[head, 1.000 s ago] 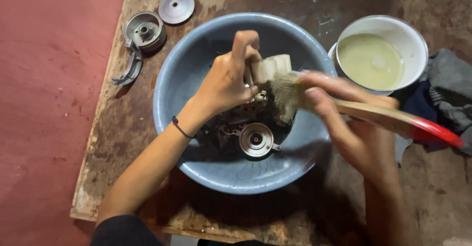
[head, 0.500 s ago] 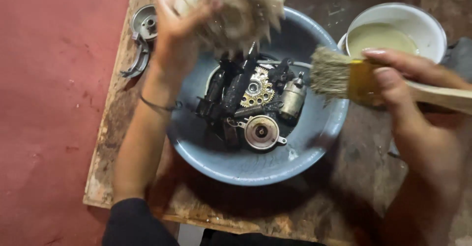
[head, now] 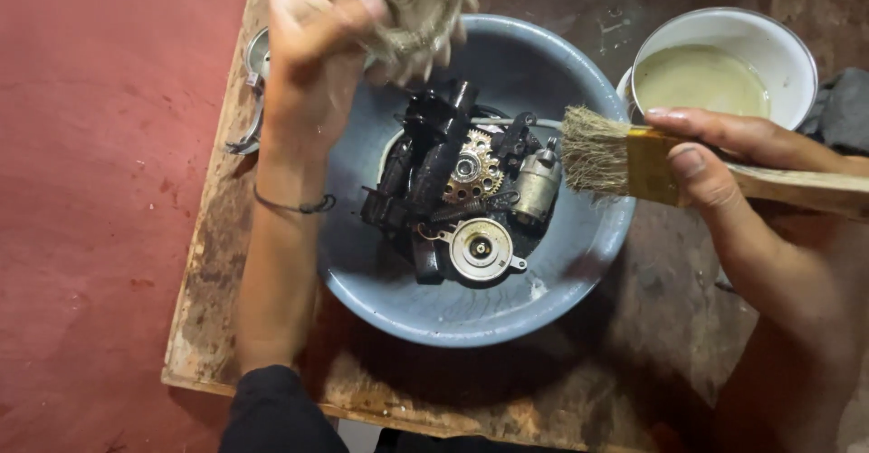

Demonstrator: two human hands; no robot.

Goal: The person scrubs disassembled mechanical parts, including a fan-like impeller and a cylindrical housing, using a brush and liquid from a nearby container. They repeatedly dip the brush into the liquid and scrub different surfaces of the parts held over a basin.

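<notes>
Worn wooden board (head: 226, 326) on red floor carries a blue basin (head: 561, 281) of greasy parts; left hand (head: 312, 50), raised over the basin's far rim, clasps a toothed gear (head: 412, 0); right hand (head: 715, 159) grips a paintbrush (head: 625, 156), bristles pointing left, beside a white pot (head: 724, 32).

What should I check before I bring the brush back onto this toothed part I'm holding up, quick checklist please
1. Left hand grips the toothed part: ok, fingers wrapped round it above the basin.
2. Right hand holds the brush: ok, bristles point toward the basin.
3. Blue basin under the part: ok.
4. White bowl of pale liquid within reach: ok, beside the right hand.
5. Bristles wet enough: cannot tell.
6. Part's far face clean: cannot tell, cut off by the frame edge.
</notes>
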